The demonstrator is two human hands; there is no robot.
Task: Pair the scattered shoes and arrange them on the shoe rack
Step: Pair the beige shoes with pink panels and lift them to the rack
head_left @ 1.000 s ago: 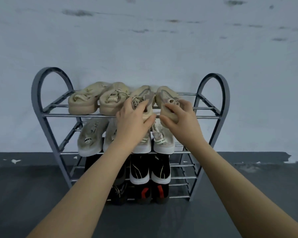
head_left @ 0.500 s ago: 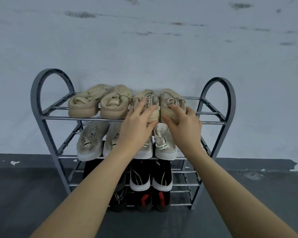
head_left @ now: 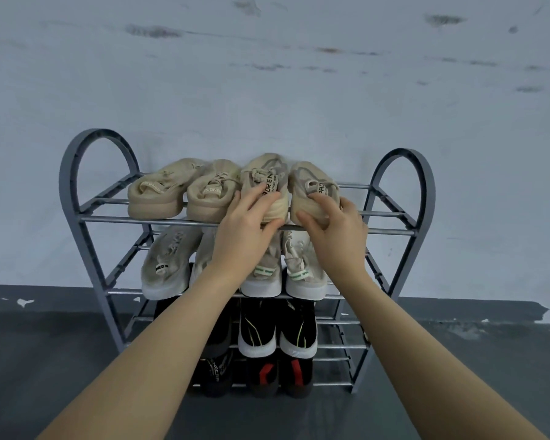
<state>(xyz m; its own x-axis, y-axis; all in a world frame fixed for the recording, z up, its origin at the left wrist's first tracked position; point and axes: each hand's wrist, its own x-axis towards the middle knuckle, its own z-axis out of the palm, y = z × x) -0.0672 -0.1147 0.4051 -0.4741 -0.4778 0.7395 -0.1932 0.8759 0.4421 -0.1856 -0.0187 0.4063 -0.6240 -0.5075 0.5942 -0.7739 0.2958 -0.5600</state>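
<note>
A grey metal shoe rack (head_left: 86, 217) with several tiers stands against the wall. On its top tier a beige pair (head_left: 185, 192) lies at the left. To its right, my left hand (head_left: 245, 227) grips the heel of a beige sneaker (head_left: 265, 173), which is tipped up off the bars. My right hand (head_left: 334, 227) holds the heel of the matching beige sneaker (head_left: 308, 182) beside it. Pale white-soled sneakers (head_left: 165, 265) fill the second tier, partly hidden by my arms. Black shoes (head_left: 258, 328) sit on the lower tiers.
The white wall (head_left: 267, 90) is right behind the rack. Dark grey floor (head_left: 45, 360) spreads in front and to both sides. The right end of the top tier (head_left: 385, 211) holds no shoe.
Both hands have stayed on the two right-hand beige sneakers while nudging them; the left one's heel has lifted. The view has shifted slightly, with the rack a little lower in frame.
</note>
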